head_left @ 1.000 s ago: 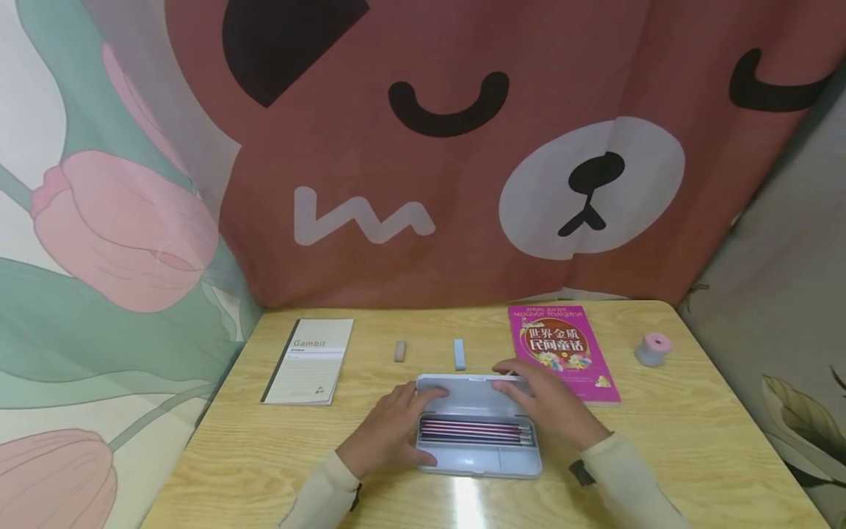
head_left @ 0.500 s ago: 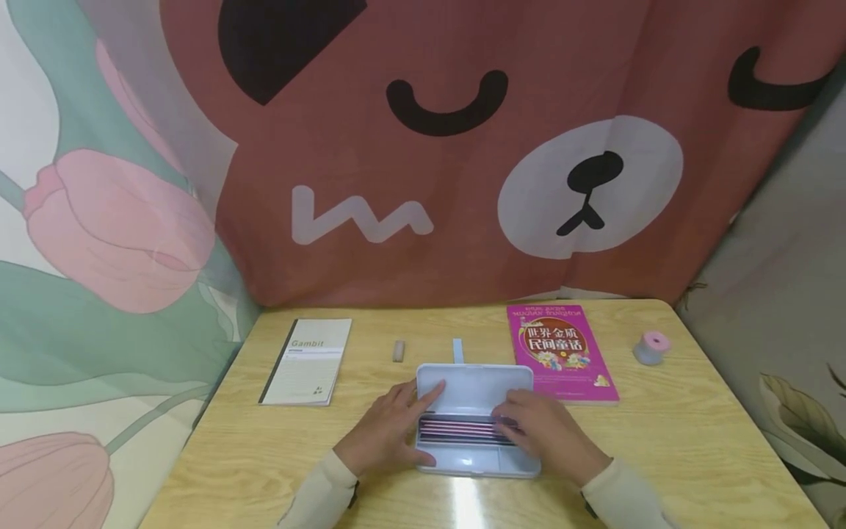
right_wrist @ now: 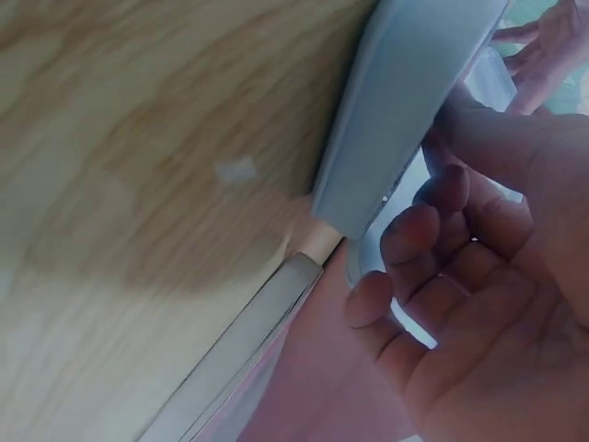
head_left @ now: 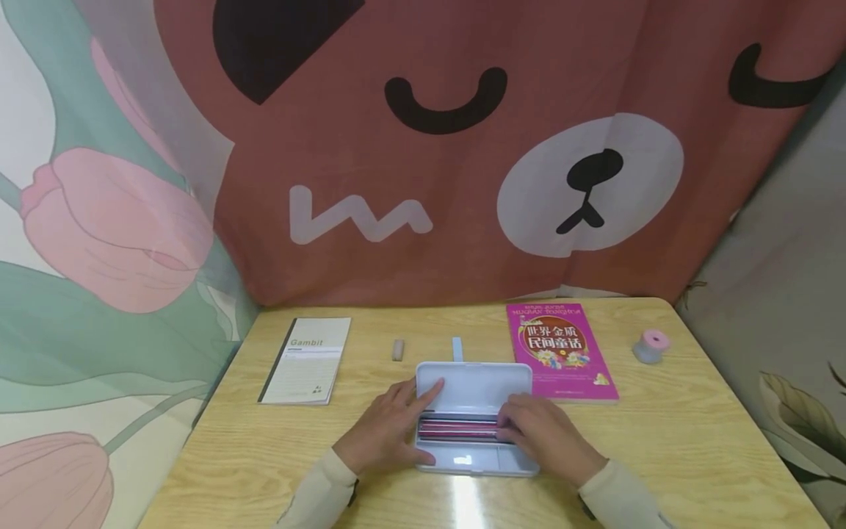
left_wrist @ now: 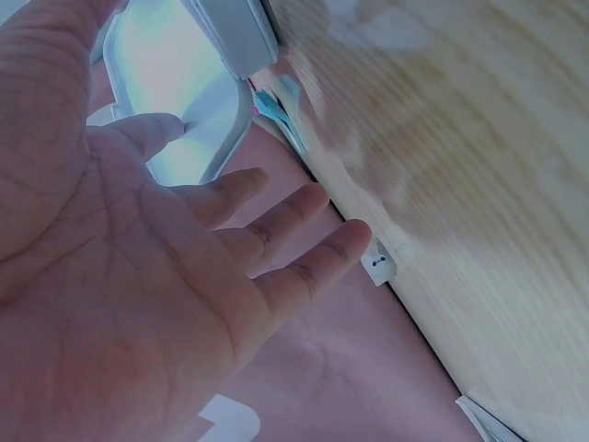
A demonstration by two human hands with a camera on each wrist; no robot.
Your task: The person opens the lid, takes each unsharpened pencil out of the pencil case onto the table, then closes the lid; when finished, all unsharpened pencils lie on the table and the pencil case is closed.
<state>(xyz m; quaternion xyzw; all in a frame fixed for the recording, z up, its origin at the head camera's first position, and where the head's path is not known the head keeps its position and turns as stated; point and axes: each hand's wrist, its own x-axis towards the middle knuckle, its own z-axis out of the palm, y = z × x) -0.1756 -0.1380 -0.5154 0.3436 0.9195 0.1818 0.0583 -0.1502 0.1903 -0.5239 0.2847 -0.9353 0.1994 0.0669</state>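
Observation:
A pale blue-grey pencil case (head_left: 474, 386) lies with its lid raised, midway between my hands. Several red and dark pencils (head_left: 457, 428) lie lengthwise in its inner compartment. My left hand (head_left: 386, 427) steadies the case's left end; its index finger lies against the inside of the lid and its thumb at the front left corner. In the left wrist view, the left hand's fingers (left_wrist: 304, 262) are spread and fairly straight. My right hand (head_left: 545, 433) reaches into the case, its curled fingertips pinching the right ends of the pencils, which they hide.
Behind the case lie a small grey-brown eraser (head_left: 398, 350) and a light blue strip (head_left: 457, 349), partly hidden by the lid. A notebook (head_left: 307, 360) lies left. A magenta book (head_left: 562, 353) and a pink-topped round container (head_left: 651, 346) stand right on the wooden table (head_left: 694, 441).
My right hand has gone from the lid's right edge down into the case, onto the pencils. The lid has swung further back. The left hand stays at the case's left end.

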